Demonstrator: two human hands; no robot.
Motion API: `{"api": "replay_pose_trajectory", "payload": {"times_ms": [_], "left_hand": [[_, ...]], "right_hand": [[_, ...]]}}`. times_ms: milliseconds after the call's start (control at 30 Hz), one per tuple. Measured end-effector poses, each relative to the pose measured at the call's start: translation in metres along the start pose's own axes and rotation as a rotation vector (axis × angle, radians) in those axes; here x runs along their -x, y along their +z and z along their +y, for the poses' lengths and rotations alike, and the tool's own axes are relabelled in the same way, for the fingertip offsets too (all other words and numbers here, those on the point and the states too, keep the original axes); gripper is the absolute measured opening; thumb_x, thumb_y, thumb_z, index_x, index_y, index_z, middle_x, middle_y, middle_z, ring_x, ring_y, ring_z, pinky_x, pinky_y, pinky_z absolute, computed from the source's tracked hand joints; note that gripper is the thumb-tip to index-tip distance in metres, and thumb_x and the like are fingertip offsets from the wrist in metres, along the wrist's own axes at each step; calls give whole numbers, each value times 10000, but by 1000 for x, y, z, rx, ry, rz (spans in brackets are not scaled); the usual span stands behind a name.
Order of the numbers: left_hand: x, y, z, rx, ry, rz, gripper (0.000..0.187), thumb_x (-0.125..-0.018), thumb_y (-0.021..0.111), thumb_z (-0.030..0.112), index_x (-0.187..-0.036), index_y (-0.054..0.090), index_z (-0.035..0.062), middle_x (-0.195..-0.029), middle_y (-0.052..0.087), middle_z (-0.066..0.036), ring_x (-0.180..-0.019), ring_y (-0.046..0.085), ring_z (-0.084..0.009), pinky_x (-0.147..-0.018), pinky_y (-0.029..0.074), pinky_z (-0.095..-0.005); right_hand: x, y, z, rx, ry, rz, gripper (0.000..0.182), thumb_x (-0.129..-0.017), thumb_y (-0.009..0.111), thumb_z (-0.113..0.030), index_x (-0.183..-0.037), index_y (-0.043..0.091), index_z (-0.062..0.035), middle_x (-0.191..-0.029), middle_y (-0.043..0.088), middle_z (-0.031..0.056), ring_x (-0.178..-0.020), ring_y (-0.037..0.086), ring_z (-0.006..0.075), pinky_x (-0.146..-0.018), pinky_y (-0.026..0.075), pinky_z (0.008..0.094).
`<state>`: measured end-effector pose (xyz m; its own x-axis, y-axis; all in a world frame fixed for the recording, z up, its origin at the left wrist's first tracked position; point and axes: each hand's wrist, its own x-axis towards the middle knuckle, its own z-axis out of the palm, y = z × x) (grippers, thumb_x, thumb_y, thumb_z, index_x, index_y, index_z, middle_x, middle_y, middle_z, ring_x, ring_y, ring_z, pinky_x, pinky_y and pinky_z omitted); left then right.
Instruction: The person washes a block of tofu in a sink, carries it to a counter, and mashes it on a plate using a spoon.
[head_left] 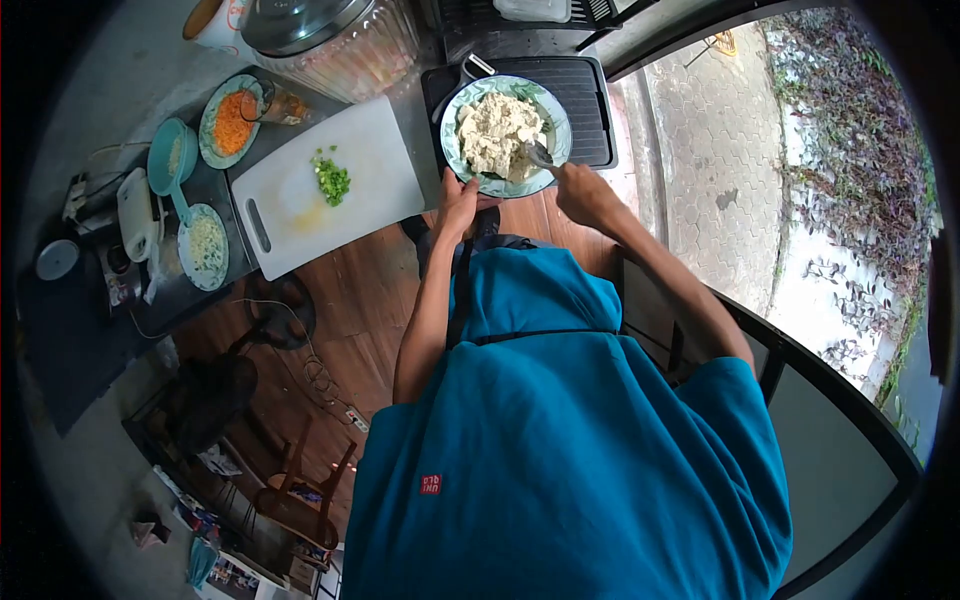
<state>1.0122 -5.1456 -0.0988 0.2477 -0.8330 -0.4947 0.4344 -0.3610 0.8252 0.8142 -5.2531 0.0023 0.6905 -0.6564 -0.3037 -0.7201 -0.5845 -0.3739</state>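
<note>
A patterned bowl holds a pale, crumbly mash and stands on the near part of a black ribbed griddle pan. My left hand grips the bowl's near-left rim, thumb up against it. In my right hand is a metal spoon, closed around its handle, with the spoon's head in the mash at the right side. Left of the bowl lies a white cutting board with chopped green onion on it.
Grated carrot fills a plate on the left counter, beside a glass. A turquoise strainer and a plate of chopped white pieces are nearby. A large lidded jar stands behind the board. A wooden chair is lower left.
</note>
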Motion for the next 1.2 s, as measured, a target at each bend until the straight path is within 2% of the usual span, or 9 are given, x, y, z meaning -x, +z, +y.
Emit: {"api": "replay_pose_trajectory", "payload": {"times_ms": [233, 400, 433, 533, 600, 733, 867, 967, 1200], "left_hand": [[-7, -1, -30, -63, 97, 70, 295, -923, 350, -16, -1213, 297, 8, -1138, 508, -188, -917, 623, -283, -749, 586, -366], [18, 23, 26, 140, 16, -6, 301, -928, 337, -14, -1222, 281, 23, -1174, 484, -184, -929, 621, -282, -758, 584, -351], [19, 20, 27, 117, 7, -36, 298, -934, 333, -6, -1225, 275, 28, -1176, 483, -185, -919, 626, -278, -766, 581, -344], [16, 20, 23, 134, -9, -16, 327, -925, 355, -10, -1235, 256, 27, -1110, 506, -172, -839, 636, -274, -694, 591, -350], [19, 26, 24, 132, -12, -17, 311, -934, 346, 3, -1234, 268, 29, -1137, 507, -181, -871, 636, -276, -731, 583, -345], [28, 39, 22, 212, -64, -69, 316, -949, 336, 37, -1257, 267, 26, -1129, 542, -203, -921, 633, -287, -786, 566, -339], [36, 43, 24, 192, -127, -151, 280, -958, 368, 118, -1182, 400, -47, -1079, 578, -225, -966, 620, -295, -826, 538, -353], [36, 43, 20, 191, -180, -171, 288, -959, 385, 152, -1128, 461, -68, -1067, 591, -219, -982, 615, -292, -823, 535, -348], [33, 45, 25, 146, -190, -163, 283, -952, 411, 145, -1122, 444, -79, -1052, 594, -226, -970, 621, -298, -802, 543, -335]], "right_hand": [[-15, 25, -32, -143, 157, 19, 277, -765, 420, -25, -1000, 543, 57, -779, 590, 301, -767, 593, 437, -705, 473, 509], [-21, -2, -10, -238, 156, 34, 213, -754, 458, -46, -896, 582, 52, -786, 587, 311, -749, 589, 445, -712, 464, 511], [-17, 7, 3, -211, 76, 215, 165, -765, 505, -73, -858, 587, 37, -768, 602, 265, -725, 592, 419, -685, 472, 494], [-5, -24, 5, -40, 39, 312, 137, -781, 544, -111, -820, 583, 14, -742, 597, 219, -707, 581, 390, -656, 475, 470], [-3, -36, 3, -10, 118, 222, 135, -799, 552, -137, -788, 576, -5, -725, 577, 200, -704, 566, 371, -644, 469, 459], [3, -28, 15, 23, 23, 383, 144, -770, 508, -96, -847, 569, 9, -700, 584, 236, -617, 582, 401, -564, 478, 477], [17, -14, 7, -131, 225, 370, 229, -820, 474, -116, -948, 614, 12, -670, 580, 269, -657, 597, 407, -623, 468, 488], [24, -9, -14, -252, 426, 316, 335, -861, 442, -160, -1135, 592, -38, -745, 592, 282, -691, 601, 412, -647, 467, 482], [20, -6, -26, -322, 289, 319, 322, -874, 447, -157, -1146, 597, -72, -709, 584, 257, -648, 594, 397, -602, 457, 469]]}}
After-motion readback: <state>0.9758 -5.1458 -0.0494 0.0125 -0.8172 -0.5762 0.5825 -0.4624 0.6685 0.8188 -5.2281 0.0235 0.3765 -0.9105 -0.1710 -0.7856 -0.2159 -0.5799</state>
